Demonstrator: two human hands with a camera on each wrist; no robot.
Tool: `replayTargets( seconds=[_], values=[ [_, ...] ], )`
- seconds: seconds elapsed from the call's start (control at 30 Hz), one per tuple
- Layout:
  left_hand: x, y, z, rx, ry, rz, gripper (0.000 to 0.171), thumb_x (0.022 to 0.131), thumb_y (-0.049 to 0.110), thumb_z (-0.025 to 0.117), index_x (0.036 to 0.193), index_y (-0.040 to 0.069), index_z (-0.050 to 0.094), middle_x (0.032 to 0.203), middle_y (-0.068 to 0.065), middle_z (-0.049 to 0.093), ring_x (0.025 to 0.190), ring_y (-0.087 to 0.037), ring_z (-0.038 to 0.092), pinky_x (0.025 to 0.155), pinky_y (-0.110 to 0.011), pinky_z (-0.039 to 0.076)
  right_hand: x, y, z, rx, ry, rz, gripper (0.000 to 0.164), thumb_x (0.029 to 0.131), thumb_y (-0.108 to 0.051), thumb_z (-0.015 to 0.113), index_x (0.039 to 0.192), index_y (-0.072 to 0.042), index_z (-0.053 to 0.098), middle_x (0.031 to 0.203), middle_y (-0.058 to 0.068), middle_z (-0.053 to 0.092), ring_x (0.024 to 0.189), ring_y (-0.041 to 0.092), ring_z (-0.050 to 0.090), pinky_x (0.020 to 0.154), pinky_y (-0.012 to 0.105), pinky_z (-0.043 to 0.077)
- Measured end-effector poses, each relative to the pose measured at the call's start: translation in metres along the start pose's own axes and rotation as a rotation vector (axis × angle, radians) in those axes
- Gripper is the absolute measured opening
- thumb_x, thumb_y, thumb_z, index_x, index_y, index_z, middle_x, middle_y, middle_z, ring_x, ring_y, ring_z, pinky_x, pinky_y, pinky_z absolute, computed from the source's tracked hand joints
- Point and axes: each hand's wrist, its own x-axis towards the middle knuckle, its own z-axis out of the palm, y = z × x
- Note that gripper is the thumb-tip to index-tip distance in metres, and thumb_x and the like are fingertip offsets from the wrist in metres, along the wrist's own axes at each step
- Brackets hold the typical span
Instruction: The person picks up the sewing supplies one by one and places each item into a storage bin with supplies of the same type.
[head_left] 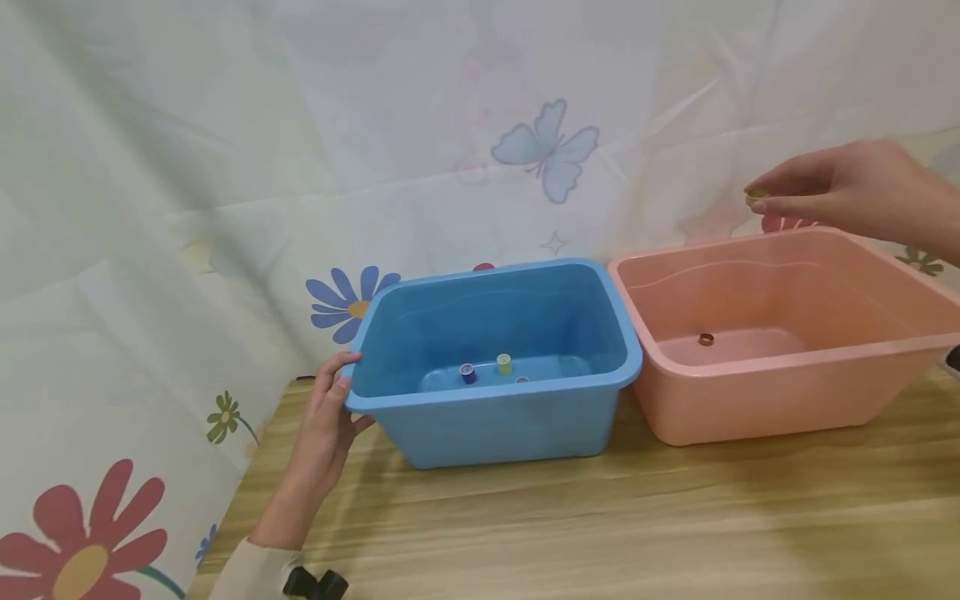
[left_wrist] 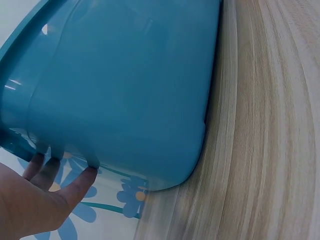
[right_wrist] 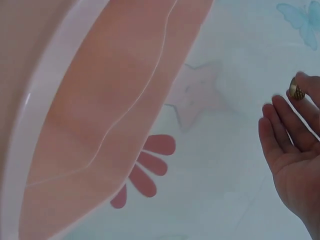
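Note:
My left hand point(head_left: 326, 412) holds the left rim of a blue plastic tub point(head_left: 495, 429), and in the left wrist view its fingertips point(left_wrist: 87, 175) press the outer wall below the rim. Inside that tub lie a purple thimble point(head_left: 468, 373), a pale green one point(head_left: 504, 363) and a third small piece, mostly hidden by the front rim. Above the back of a pink tub point(head_left: 780, 400), my right hand point(head_left: 855, 187) pinches a gold thimble point(right_wrist: 296, 89) with a dimpled surface between thumb and finger. Its other fingers are extended in the right wrist view.
A small brown ring-shaped piece point(head_left: 706, 339) lies on the pink tub's floor. Both tubs stand side by side on a wood-grain table point(head_left: 525, 533), rims close together. Behind them hangs a white curtain point(head_left: 420, 125) printed with flowers and a butterfly.

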Motion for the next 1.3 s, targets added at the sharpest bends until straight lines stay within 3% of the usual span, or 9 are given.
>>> replayTargets(
  seconds=[0.1, 0.17, 0.23, 0.33, 0.53, 0.77, 1.03, 1.23, 1.3],
  values=[
    [0.000, -0.001, 0.001, -0.003, 0.000, 0.001, 0.037, 0.108, 0.033, 0.043, 0.143, 0.021, 0.040, 0.158, -0.003, 0.027, 0.138, -0.041, 0.036, 0.097, -0.055, 0.043, 0.003, 0.008, 0.007, -0.032, -0.101, -0.031, 0.049, 0.102, -0.044, 0.059, 0.136, -0.009, 0.064, 0.120, 0.018, 0.071, 0.109, 0.045, 0.065, 0.082, 0.050, 0.053],
    [-0.001, -0.001, 0.001, -0.003, 0.000, 0.003, 0.038, 0.108, 0.033, 0.043, 0.144, 0.021, 0.040, 0.158, -0.003, 0.027, 0.137, -0.041, 0.036, 0.097, -0.055, 0.043, 0.003, 0.013, 0.012, -0.049, -0.160, -0.067, 0.046, 0.102, -0.042, 0.060, 0.135, -0.010, 0.065, 0.125, 0.018, 0.070, 0.114, 0.048, 0.062, 0.087, 0.061, 0.049],
    [-0.002, 0.000, 0.001, -0.001, 0.001, 0.003, 0.038, 0.108, 0.033, 0.043, 0.144, 0.021, 0.040, 0.158, -0.003, 0.027, 0.137, -0.041, 0.036, 0.096, -0.054, 0.043, 0.004, 0.018, 0.017, -0.049, -0.203, -0.105, 0.042, 0.101, -0.038, 0.064, 0.132, -0.011, 0.067, 0.121, 0.015, 0.072, 0.115, 0.047, 0.062, 0.088, 0.060, 0.050],
    [-0.003, 0.000, 0.000, 0.001, 0.002, 0.001, 0.038, 0.109, 0.033, 0.042, 0.145, 0.021, 0.039, 0.158, -0.003, 0.027, 0.137, -0.041, 0.035, 0.095, -0.052, 0.044, 0.008, 0.024, 0.021, -0.083, -0.261, -0.179, 0.034, 0.098, -0.034, 0.069, 0.127, -0.017, 0.072, 0.118, 0.009, 0.074, 0.112, 0.037, 0.066, 0.086, 0.049, 0.054],
    [-0.004, 0.001, 0.001, 0.001, 0.011, 0.005, 0.039, 0.108, 0.033, 0.043, 0.144, 0.020, 0.040, 0.158, -0.003, 0.027, 0.137, -0.041, 0.036, 0.094, -0.051, 0.046, 0.021, 0.033, 0.025, -0.082, -0.402, -0.327, 0.029, 0.094, -0.031, 0.074, 0.121, -0.021, 0.074, 0.108, -0.010, 0.075, 0.092, 0.001, 0.067, 0.076, 0.025, 0.053],
    [-0.002, 0.001, 0.001, 0.001, 0.008, 0.012, 0.038, 0.108, 0.034, 0.043, 0.144, 0.022, 0.040, 0.158, -0.003, 0.027, 0.136, -0.041, 0.037, 0.094, -0.048, 0.047, 0.033, 0.042, 0.033, 0.068, -0.530, -0.403, 0.034, 0.094, -0.020, 0.074, 0.123, -0.004, 0.071, 0.109, 0.003, 0.075, 0.094, -0.002, 0.069, 0.074, 0.021, 0.055],
    [-0.003, 0.000, 0.001, 0.004, 0.000, 0.008, 0.038, 0.108, 0.033, 0.043, 0.144, 0.022, 0.040, 0.158, -0.003, 0.026, 0.135, -0.038, 0.039, 0.096, -0.051, 0.045, 0.042, 0.046, 0.039, -0.002, -0.522, -0.349, 0.034, 0.093, -0.025, 0.075, 0.124, -0.011, 0.071, 0.110, -0.005, 0.075, 0.101, -0.001, 0.064, 0.079, 0.022, 0.052],
    [-0.003, 0.000, 0.001, 0.005, 0.009, 0.006, 0.037, 0.107, 0.033, 0.043, 0.143, 0.022, 0.041, 0.157, -0.003, 0.027, 0.134, -0.037, 0.040, 0.095, -0.051, 0.045, 0.053, 0.049, 0.040, 0.099, -0.620, -0.288, 0.035, 0.094, -0.014, 0.074, 0.124, 0.001, 0.066, 0.115, 0.011, 0.072, 0.102, 0.021, 0.072, 0.081, 0.027, 0.057],
    [-0.004, 0.000, 0.002, 0.007, 0.009, 0.004, 0.037, 0.107, 0.033, 0.043, 0.143, 0.023, 0.041, 0.158, -0.003, 0.027, 0.133, -0.036, 0.041, 0.095, -0.051, 0.045, 0.056, 0.049, 0.043, 0.107, -0.640, -0.255, 0.034, 0.093, -0.014, 0.074, 0.122, 0.000, 0.066, 0.115, 0.011, 0.071, 0.102, 0.025, 0.071, 0.082, 0.031, 0.058]
  ],
)
